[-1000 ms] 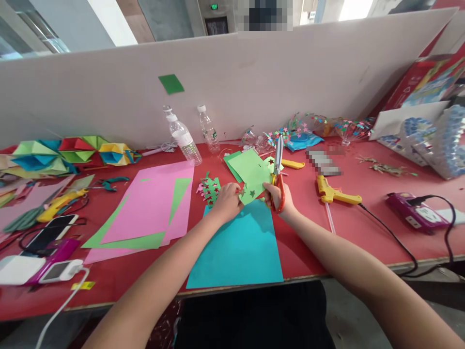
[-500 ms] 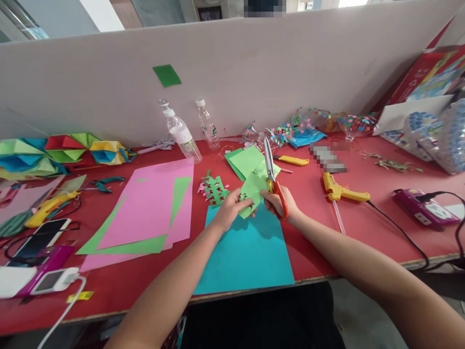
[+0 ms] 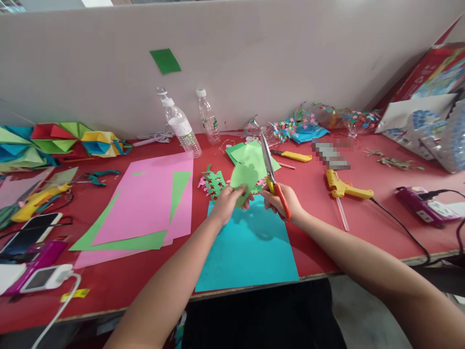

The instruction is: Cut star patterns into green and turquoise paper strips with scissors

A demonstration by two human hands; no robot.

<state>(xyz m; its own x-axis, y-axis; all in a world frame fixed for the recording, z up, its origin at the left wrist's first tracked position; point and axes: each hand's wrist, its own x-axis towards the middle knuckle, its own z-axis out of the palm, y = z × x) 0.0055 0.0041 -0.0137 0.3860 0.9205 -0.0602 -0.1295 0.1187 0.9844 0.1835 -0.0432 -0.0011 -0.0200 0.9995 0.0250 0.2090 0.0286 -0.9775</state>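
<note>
A: What does the left hand [image 3: 225,206] have?

B: A piece of light green paper [image 3: 242,177], pinched between thumb and fingers along its lower part. It's lifted above the far end of the blue sheet [image 3: 250,264], and shadows fall on that sheet.

A: And the right hand [image 3: 285,201]?

B: Wrapped around the red and yellow handles of the scissors [image 3: 269,167]. The blades point up and away from the person, just beside the green paper. I can't tell whether they touch it.

A: What's right behind the hands?

B: Some flat green sheets [image 3: 250,152], a light one over a darker one, partly hidden by the raised paper. Left of those is a green scrap [image 3: 215,183] with star-shaped holes, and small pink bits lie around it. To the right there's a yellow cutter [image 3: 297,156].

A: Farther out along the bench [image 3: 307,179]?

B: On the left, large pink sheets [image 3: 134,203] overlap with green ones. Beyond them two clear bottles [image 3: 183,131] stand near the pale panel [image 3: 109,72]. On the right lies a yellow glue gun [image 3: 348,189] with a clear stick in it, and past that a purple power strip [image 3: 423,208] with a black plug in it.
</note>
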